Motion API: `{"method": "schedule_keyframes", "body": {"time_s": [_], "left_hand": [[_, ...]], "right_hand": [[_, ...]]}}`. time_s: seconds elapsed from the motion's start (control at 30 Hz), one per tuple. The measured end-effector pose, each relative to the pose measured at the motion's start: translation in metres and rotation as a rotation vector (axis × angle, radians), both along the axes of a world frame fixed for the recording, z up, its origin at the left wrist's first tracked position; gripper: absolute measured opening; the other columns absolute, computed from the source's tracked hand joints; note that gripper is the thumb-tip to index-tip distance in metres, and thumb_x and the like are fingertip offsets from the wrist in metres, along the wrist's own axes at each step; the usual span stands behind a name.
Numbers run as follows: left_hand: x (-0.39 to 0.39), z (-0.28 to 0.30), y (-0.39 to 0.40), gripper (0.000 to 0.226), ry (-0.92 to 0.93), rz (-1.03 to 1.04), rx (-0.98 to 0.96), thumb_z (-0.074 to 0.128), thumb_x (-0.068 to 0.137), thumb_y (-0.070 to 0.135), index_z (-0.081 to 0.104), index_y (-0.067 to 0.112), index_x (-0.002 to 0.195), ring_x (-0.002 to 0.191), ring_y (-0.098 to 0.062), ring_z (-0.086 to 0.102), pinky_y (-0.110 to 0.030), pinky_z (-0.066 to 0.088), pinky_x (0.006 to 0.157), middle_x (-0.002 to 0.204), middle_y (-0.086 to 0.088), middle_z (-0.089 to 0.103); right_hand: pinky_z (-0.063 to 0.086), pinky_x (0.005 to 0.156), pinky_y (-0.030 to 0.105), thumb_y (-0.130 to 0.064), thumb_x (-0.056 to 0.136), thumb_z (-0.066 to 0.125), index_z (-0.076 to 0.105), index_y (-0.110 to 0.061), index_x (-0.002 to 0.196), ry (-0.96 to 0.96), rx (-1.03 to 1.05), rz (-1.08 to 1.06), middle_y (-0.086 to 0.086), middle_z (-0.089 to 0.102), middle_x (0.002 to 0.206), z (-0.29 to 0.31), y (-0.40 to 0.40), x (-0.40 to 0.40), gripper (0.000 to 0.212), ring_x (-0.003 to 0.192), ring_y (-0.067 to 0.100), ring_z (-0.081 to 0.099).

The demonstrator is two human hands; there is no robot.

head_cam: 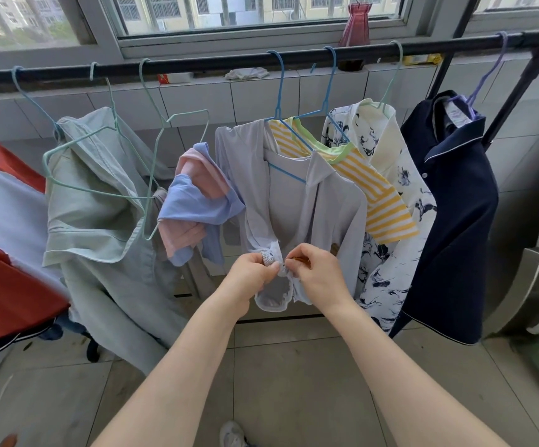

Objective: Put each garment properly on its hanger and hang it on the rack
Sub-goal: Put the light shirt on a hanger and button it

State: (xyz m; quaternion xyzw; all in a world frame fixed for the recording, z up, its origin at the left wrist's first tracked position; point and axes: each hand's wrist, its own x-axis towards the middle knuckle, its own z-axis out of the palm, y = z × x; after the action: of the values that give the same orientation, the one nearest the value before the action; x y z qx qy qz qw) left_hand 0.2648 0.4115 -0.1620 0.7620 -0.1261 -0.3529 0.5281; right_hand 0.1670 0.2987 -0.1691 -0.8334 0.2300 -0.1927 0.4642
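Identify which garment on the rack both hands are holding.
The pale lilac-grey jacket on the blue hanger: left hand and right hand pinch its bottom hem. The other garments hang untouched.

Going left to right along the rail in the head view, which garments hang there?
Red and grey garment → pale green shirt → pink and blue top → lilac jacket → yellow striped top → floral shirt → navy shirt.
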Motion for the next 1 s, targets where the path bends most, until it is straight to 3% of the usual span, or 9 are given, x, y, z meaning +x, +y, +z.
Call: {"method": "schedule_keyframes", "body": {"time_s": [0.17, 0.3, 0.37, 0.53, 0.63, 0.7, 0.77, 0.87, 1.0], "left_hand": [[0.0, -0.002, -0.007, 0.015, -0.015, 0.011, 0.055, 0.066, 0.09, 0.012, 0.067, -0.001, 0.099, 0.099, -0.033, 0.064, -0.044, 0.05, 0.097, 0.099, -0.022, 0.069], [0.001, -0.001, -0.009, 0.008, -0.04, -0.02, 0.117, 0.065, 0.09, 0.009, 0.061, 0.002, 0.092, 0.083, -0.025, 0.054, -0.038, 0.047, 0.082, 0.084, -0.014, 0.056], [0.001, -0.003, -0.009, 0.014, -0.04, -0.028, 0.142, 0.064, 0.09, 0.009, 0.063, -0.003, 0.099, 0.086, -0.026, 0.058, -0.04, 0.051, 0.087, 0.088, -0.015, 0.061], [-0.001, -0.002, -0.007, 0.01, -0.005, 0.003, 0.125, 0.065, 0.091, 0.007, 0.063, 0.002, 0.099, 0.078, -0.022, 0.052, -0.036, 0.045, 0.075, 0.084, -0.013, 0.057], [-0.003, -0.004, -0.007, 0.022, -0.011, 0.011, 0.16, 0.065, 0.09, 0.007, 0.066, 0.002, 0.112, 0.099, -0.026, 0.063, -0.041, 0.052, 0.097, 0.103, -0.016, 0.067], [-0.005, -0.007, -0.006, 0.017, -0.017, 0.01, 0.16, 0.065, 0.09, 0.008, 0.068, 0.006, 0.107, 0.106, -0.026, 0.063, -0.044, 0.05, 0.1, 0.107, -0.015, 0.069], [-0.008, -0.009, -0.003, 0.012, -0.01, 0.001, 0.146, 0.066, 0.089, 0.007, 0.069, 0.007, 0.1, 0.1, -0.023, 0.063, -0.04, 0.051, 0.097, 0.1, -0.012, 0.069], [-0.007, -0.008, 0.0, 0.013, 0.041, 0.009, 0.072, 0.065, 0.089, 0.004, 0.07, 0.005, 0.101, 0.088, -0.019, 0.058, -0.034, 0.049, 0.08, 0.088, -0.007, 0.067], [-0.01, -0.003, 0.004, 0.014, 0.027, -0.013, 0.02, 0.062, 0.091, 0.006, 0.071, 0.01, 0.101, 0.084, -0.016, 0.061, -0.025, 0.045, 0.07, 0.088, -0.004, 0.07]], "right_hand": [[0.057, 0.06, 0.042, -0.014, 0.098, 0.05, 0.05, -0.025, 0.077, 0.024, -0.032, -0.028, 0.0, 0.06, 0.083, -0.007, 0.008, 0.0, 0.024, 0.073, 0.024, 0.064], [0.06, 0.063, 0.043, -0.009, 0.098, 0.05, 0.053, -0.021, 0.078, -0.057, 0.129, -0.04, 0.008, 0.063, 0.087, -0.01, 0.014, -0.001, 0.023, 0.078, 0.027, 0.067], [0.06, 0.066, 0.042, -0.006, 0.096, 0.053, 0.056, -0.018, 0.078, -0.086, 0.163, -0.039, 0.008, 0.067, 0.082, -0.01, 0.015, -0.003, 0.023, 0.075, 0.022, 0.069], [0.054, 0.066, 0.046, -0.002, 0.093, 0.054, 0.053, -0.015, 0.077, -0.123, -0.013, -0.036, 0.001, 0.056, 0.079, -0.014, 0.02, 0.0, 0.02, 0.07, 0.024, 0.06], [0.051, 0.064, 0.048, 0.0, 0.092, 0.053, 0.049, -0.016, 0.076, -0.125, -0.053, -0.047, -0.001, 0.051, 0.078, -0.019, 0.023, 0.003, 0.023, 0.07, 0.024, 0.055], [0.051, 0.063, 0.047, 0.001, 0.091, 0.053, 0.049, -0.015, 0.076, -0.123, -0.052, -0.051, -0.001, 0.051, 0.078, -0.021, 0.024, 0.003, 0.022, 0.071, 0.023, 0.054], [0.053, 0.063, 0.044, 0.001, 0.091, 0.054, 0.05, -0.016, 0.076, -0.108, -0.034, -0.066, -0.003, 0.05, 0.078, -0.021, 0.022, 0.004, 0.023, 0.072, 0.02, 0.053], [0.056, 0.064, 0.042, -0.001, 0.092, 0.054, 0.051, -0.017, 0.074, -0.093, 0.006, -0.026, 0.0, 0.054, 0.078, -0.014, 0.015, 0.005, 0.024, 0.073, 0.021, 0.058], [0.061, 0.062, 0.042, -0.007, 0.096, 0.055, 0.056, -0.018, 0.078, -0.051, 0.144, 0.03, 0.007, 0.063, 0.08, -0.007, 0.005, 0.004, 0.021, 0.071, 0.026, 0.067]]}}
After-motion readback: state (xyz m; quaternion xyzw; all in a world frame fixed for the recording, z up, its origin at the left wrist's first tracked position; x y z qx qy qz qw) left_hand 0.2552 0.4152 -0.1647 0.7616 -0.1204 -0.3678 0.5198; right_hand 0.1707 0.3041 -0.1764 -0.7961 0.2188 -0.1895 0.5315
